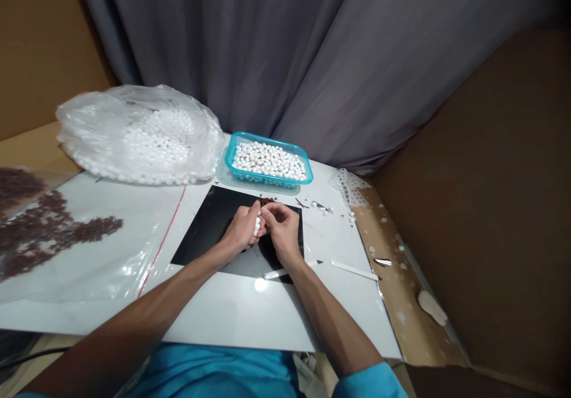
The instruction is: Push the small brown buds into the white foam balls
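Over a black mat [200,225], my two hands are close together. My left hand [243,226] is closed around several small white balls [257,226], which show between its thumb and fingers. Thumb and fingers of my right hand [283,224] are pinched together right beside the left fingertips; what they grip is too small to make out. Just past the fingertips lies a small cluster of dark reddish-brown bits [267,200], and I cannot tell whether the hands touch it.
A turquoise basket [308,175] of white balls stands behind the mat. To its left lies a clear plastic bag [89,124] of white balls. A flat bag [129,267] holds brown pieces. White pencil-like sticks [354,270] and a lacy white piece [350,187] lie right.
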A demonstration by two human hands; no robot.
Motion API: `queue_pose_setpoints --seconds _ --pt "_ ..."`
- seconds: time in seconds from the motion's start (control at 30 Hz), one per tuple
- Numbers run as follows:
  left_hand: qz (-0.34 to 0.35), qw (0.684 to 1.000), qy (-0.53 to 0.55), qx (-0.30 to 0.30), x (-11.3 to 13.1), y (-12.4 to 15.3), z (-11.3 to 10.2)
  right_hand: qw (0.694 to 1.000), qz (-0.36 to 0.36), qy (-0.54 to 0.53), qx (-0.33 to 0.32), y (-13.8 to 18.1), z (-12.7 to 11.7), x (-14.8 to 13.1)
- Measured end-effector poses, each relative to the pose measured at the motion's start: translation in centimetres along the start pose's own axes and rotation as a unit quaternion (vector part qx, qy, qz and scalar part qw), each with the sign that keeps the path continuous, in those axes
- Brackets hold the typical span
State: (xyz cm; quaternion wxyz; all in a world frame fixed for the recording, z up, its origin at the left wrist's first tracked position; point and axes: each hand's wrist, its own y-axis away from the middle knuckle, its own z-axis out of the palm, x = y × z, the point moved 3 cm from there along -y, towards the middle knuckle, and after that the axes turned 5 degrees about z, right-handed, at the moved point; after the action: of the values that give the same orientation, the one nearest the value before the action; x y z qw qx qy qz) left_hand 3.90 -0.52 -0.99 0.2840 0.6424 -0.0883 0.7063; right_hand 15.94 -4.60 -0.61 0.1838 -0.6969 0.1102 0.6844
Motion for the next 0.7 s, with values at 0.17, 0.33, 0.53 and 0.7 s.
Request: queue_pose_setpoints --seconds 0.17,0.33,0.53,0.7 --pt "0.006 0.998 0.056 -0.018 0.3 -0.1 -0.2 0.999 -0.01 -0.028 -0.025 -0.2 0.1 -0.1" --pt "0.026 0.996 0.082 -0.029 0.6 0.0 0.0 0.999 -0.01 -0.043 -0.028 -0.4 -0.2 -0.2" --pt "0.024 0.992 0.116 -0.051 1.0 0.2 0.2 0.998 -0.012 -0.036 -0.047 -0.5 -0.4 -0.4" --pt "0.012 0.991 0.123 -0.059 1.2 0.2 0.1 0.997 0.0 -0.035 -0.065 -0.6 -0.6 -0.3"
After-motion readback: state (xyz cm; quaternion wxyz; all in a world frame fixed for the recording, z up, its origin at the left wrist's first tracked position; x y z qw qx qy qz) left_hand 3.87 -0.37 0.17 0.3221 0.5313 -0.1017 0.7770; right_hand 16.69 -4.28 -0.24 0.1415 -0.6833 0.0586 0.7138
